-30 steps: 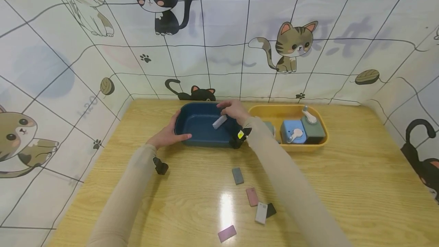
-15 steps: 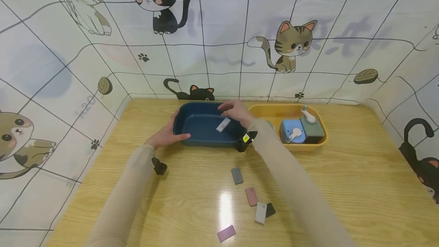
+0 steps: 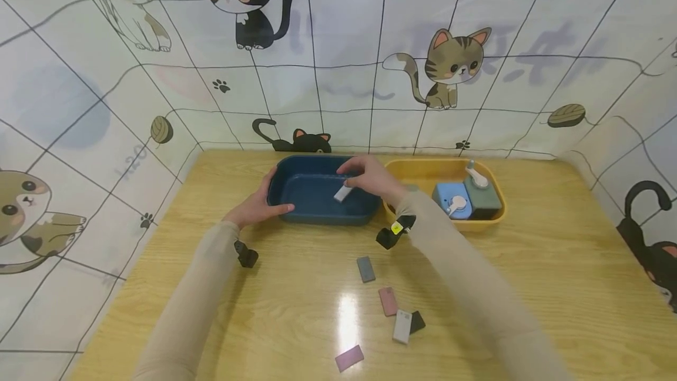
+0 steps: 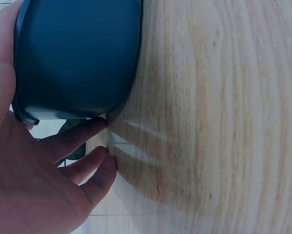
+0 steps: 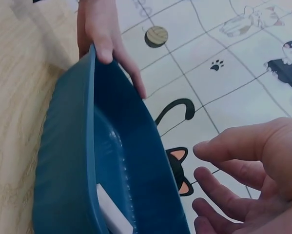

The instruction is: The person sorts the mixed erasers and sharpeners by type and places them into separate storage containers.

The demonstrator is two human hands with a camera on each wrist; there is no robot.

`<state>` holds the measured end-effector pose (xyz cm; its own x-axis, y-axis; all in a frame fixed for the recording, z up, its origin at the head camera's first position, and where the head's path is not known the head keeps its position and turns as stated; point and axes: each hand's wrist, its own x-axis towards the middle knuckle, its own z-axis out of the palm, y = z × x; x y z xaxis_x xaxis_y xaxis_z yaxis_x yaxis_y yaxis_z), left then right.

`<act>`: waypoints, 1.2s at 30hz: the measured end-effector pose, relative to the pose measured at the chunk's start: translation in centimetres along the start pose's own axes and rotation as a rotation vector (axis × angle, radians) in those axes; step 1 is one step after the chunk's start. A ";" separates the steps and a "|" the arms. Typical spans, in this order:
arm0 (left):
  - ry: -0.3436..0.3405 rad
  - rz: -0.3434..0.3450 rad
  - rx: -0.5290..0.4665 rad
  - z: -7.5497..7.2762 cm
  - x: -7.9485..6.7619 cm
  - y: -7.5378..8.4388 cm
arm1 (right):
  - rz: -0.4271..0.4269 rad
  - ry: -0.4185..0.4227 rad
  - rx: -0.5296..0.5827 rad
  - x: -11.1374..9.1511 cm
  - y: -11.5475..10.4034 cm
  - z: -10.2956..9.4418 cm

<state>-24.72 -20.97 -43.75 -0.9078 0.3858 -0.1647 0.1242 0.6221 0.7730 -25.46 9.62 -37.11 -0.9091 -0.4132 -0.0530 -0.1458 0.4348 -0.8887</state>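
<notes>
My left hand [image 3: 258, 206] holds the left end of a dark blue bin [image 3: 317, 217], thumb over its front rim. In the left wrist view that hand's fingers [image 4: 94, 183] spread beside the bin's end wall, near the wooden tabletop. A small white rectangular block [image 3: 342, 194] lies inside the bin, and its end shows in the right wrist view below the near rim. Above the bin's right half hovers my right hand [image 3: 372, 178]. Its fingers [image 5: 223, 195] are loosely bent with nothing between them, apart from the block.
A yellow bin [image 3: 423, 164] to the right holds a blue box [image 3: 452, 199] and a dark green box [image 3: 482, 199] with white cranks. On the tabletop in front lie grey [image 3: 365, 269], pink [image 3: 388, 301], white [image 3: 402, 327], black [image 3: 418, 322] and purple [image 3: 349, 358] blocks.
The white block has shifted slightly and settled in the blue bin, away from my right hand's fingers. My right wrist has moved rightward and a little toward me. The left hand stays put.
</notes>
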 end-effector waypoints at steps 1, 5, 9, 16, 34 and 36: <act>0.000 0.002 0.003 0.0 0.0 0.0 | -0.004 -0.008 0.001 -0.3 -0.2 -0.1; 0.005 0.005 0.009 0.1 0.0 0.0 | 0.030 -0.039 0.027 -1.3 -0.6 -0.2; 0.003 -0.007 0.008 0.2 -0.1 -0.2 | 0.042 -0.061 0.009 -2.2 -1.0 0.0; -0.011 -0.015 -0.003 0.1 -0.1 -0.4 | -0.034 -0.107 -0.045 -3.7 -1.5 0.3; -0.018 -0.030 -0.005 -0.2 0.1 -0.1 | -0.112 -0.178 -0.089 -5.6 -1.4 1.0; -0.020 -0.029 -0.002 -0.2 0.1 -0.1 | -0.110 -0.204 -0.073 -5.9 -1.4 1.1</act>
<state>-24.88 -21.12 -43.73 -0.9030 0.3809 -0.1988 0.0971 0.6316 0.7692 -19.47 10.61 -36.05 -0.7898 -0.6109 -0.0547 -0.2746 0.4319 -0.8591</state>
